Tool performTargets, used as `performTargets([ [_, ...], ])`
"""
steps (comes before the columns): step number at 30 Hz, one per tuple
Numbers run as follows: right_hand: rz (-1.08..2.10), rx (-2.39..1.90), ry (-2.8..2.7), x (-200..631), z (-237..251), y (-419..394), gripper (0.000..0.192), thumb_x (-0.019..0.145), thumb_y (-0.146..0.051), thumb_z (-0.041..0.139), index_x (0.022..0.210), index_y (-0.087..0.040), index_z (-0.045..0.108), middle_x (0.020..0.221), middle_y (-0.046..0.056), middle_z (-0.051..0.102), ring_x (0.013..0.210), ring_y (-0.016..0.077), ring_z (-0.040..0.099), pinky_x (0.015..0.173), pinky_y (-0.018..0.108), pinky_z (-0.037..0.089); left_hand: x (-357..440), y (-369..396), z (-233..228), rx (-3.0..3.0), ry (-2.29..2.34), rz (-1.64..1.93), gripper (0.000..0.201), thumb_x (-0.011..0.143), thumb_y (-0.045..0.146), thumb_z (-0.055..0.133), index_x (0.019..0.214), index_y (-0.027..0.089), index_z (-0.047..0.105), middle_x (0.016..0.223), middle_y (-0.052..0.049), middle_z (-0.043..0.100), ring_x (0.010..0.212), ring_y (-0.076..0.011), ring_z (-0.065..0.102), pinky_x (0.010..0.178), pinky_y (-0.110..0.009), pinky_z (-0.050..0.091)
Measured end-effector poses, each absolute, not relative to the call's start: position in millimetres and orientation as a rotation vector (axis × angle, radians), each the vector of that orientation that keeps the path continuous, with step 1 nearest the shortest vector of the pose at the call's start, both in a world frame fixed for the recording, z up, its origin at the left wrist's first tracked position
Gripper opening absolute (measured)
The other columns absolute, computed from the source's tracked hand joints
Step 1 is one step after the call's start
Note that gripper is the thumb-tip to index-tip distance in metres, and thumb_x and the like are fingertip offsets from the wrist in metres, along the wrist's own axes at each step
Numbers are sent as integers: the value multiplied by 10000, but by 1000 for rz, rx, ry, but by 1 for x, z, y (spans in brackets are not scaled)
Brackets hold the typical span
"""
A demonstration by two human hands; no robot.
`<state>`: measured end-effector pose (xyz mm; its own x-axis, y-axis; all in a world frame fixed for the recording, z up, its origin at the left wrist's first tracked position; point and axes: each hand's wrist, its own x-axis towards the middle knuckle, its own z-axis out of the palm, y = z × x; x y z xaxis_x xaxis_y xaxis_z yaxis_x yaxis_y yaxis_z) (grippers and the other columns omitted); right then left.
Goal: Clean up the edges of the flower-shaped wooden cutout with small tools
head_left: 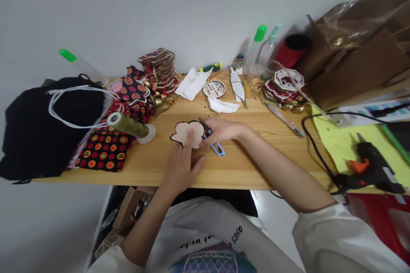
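A pale lobed cardboard cutout (pixel 185 131) with dark fabric showing along its edge lies on the wooden table (pixel 243 166). My left hand (pixel 183 166) presses a fingertip on the cutout and holds it flat. My right hand (pixel 221 130) grips small blue-handled thread snips (pixel 214 143), their blades at the cutout's right edge.
Patterned red-and-black fabric (pixel 107 147) and a spool of olive thread (pixel 130 126) lie left, beside a black bag (pixel 38 128). Stacks of octagonal ornaments (pixel 283 87), glue bottles (pixel 254 49), tissue (pixel 192 83) and a round disc (pixel 214 88) sit behind. A black glue gun (pixel 368 170) rests right on yellow-green paper.
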<state>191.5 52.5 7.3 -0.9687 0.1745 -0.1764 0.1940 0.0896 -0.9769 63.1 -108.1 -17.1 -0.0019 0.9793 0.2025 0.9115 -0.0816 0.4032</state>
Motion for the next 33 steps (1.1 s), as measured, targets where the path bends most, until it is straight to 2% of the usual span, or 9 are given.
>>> performTargets([
  [4,-2271,422,2167,191,5,54,201,709,-283,625,637,-115,541,492,-39,547,419,55,469,414,177,383,64,-107,-17,2125,2007,623,818,836,346,499,1453,147,0,1351,-234,431,1219,-353,434,936,-508,393],
  [9,-2701,626,1794,190,-1,61,209,699,-285,638,764,-128,517,459,-39,574,359,59,453,342,162,341,64,-108,-16,2111,2023,600,831,834,355,500,1455,155,-14,1354,-224,434,1231,-363,418,938,-519,386],
  [15,-2728,583,1780,190,-3,62,187,720,-263,643,739,-113,533,469,-30,581,374,54,477,353,151,353,62,-110,-12,2161,1875,504,739,841,352,489,1456,224,99,1337,-180,482,1217,-334,458,965,-533,363],
  [18,-2757,642,1763,189,-2,61,168,755,-264,596,769,-103,550,460,-20,575,377,62,476,351,153,341,61,-111,-12,2063,1844,609,822,821,342,524,1459,210,23,1411,-189,390,1287,-337,377,1002,-532,333],
  [21,-2806,640,1700,189,-3,61,143,740,-190,575,843,-90,571,519,-2,606,451,79,529,420,169,404,57,-114,-14,1901,1787,823,894,808,333,556,1453,218,-52,1504,-169,207,1366,-312,232,1061,-497,278],
  [24,-2816,556,1678,190,-6,62,251,688,-94,592,938,-87,580,656,14,653,569,83,579,508,170,437,53,-116,-15,1773,1718,1004,913,807,319,573,1445,266,-79,1543,-116,55,1403,-270,102,1113,-459,187],
  [27,-2720,386,1799,192,-9,64,329,700,-89,612,1027,-83,576,789,40,676,662,83,594,544,161,432,51,-117,-14,1702,1669,1064,919,806,312,581,1441,294,-82,1548,-91,11,1409,-251,43,1130,-449,124],
  [33,-2525,150,1961,192,-7,66,409,690,-185,695,1073,-92,586,960,64,676,775,89,602,681,186,469,53,-116,-11,1704,1650,1061,910,811,314,573,1441,289,-84,1547,-102,-1,1408,-254,11,1129,-461,119],
])
